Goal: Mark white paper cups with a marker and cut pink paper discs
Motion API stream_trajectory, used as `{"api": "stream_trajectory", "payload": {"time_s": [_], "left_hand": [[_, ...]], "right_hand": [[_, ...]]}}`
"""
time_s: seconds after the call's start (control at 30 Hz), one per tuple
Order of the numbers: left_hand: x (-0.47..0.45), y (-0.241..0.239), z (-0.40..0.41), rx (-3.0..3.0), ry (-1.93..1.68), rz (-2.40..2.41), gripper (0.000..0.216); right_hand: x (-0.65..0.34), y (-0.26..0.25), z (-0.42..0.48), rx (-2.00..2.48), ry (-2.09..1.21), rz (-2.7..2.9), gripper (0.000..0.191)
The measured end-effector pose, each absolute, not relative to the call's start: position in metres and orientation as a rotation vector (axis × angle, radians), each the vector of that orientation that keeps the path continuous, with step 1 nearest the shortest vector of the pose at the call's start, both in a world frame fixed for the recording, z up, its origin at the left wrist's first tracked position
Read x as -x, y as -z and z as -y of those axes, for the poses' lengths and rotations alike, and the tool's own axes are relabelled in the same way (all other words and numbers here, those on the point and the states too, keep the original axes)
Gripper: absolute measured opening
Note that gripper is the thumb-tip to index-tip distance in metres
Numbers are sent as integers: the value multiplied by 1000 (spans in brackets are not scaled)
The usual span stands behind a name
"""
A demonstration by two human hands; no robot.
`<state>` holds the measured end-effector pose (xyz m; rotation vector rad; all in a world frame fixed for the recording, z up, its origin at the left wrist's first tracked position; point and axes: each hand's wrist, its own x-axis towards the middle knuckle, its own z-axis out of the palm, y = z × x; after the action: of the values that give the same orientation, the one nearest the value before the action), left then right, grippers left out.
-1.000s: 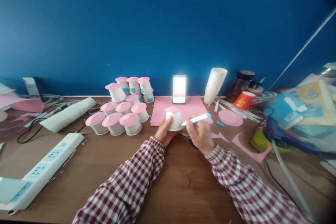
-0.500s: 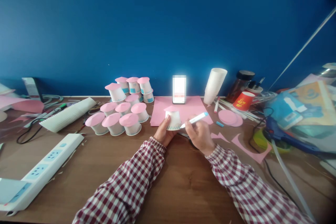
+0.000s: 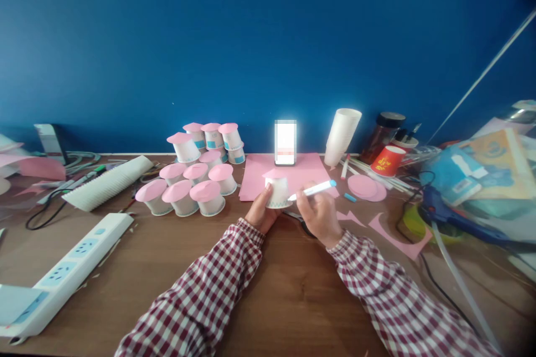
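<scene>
Paper cup (image 3: 277, 193): just one in play, mid-scene, held up mouth down under a shallow pink paper cone, with a blue-green zigzag running round its lower wall.
Left hand (image 3: 260, 211): I've got these fingers wrapped round the cup's side, thumb against the white wall.
Right hand (image 3: 321, 216): fingers pinched on one slim white marker (image 3: 315, 190), pale blue at the far end, tip right at the cup's lower edge; whether it touches, I can't tell.
Between and below: one dark-handled pair of scissors (image 3: 307, 228), partly hidden, on brown wood-grain table (image 3: 285, 301).
Just behind: smooth pink sheets (image 3: 251, 184), stacked, number unclear; one upright phone (image 3: 285, 142), its screen pixelated beyond reading.
Capped cups (image 3: 207, 199): off to the left, eleven pink tops by my count, some in an upper tier.
Right flank: two overlapping pink discs (image 3: 367, 187), one small blue cap (image 3: 350, 197), one tilted column of nested white cups (image 3: 342, 136), one red cup (image 3: 388, 161) with yellow lettering, too small for me.
Left flank: one ribbed white roll (image 3: 109, 183), one long plastic power strip (image 3: 71, 273).
</scene>
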<state>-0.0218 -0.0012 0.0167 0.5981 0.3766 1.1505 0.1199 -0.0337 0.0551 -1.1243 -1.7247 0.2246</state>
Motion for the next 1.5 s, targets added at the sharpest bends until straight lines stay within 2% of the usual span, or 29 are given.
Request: {"api": "stream_trajectory", "payload": {"time_s": [0.33, 0.53, 0.8, 1.0, 1.2, 1.5], "left_hand": [[23, -19, 0, -539, -1171, -447, 35], [24, -16, 1, -630, -1141, -405, 43], [23, -15, 2, -654, -1118, -378, 45], [23, -14, 1, -629, -1123, -379, 43], [24, -14, 0, -582, -1163, -421, 41], [23, -15, 2, -684, -1145, -372, 47]], "right_hand": [[-117, -57, 34, 1133, -285, 1765, 22], [-116, -56, 35, 1147, -244, 1795, 23], [-119, -55, 34, 1137, -175, 1762, 21], [-120, -54, 33, 1122, -218, 1732, 18], [-118, -57, 34, 1130, -320, 1762, 25], [-118, -57, 34, 1126, -292, 1767, 24]]}}
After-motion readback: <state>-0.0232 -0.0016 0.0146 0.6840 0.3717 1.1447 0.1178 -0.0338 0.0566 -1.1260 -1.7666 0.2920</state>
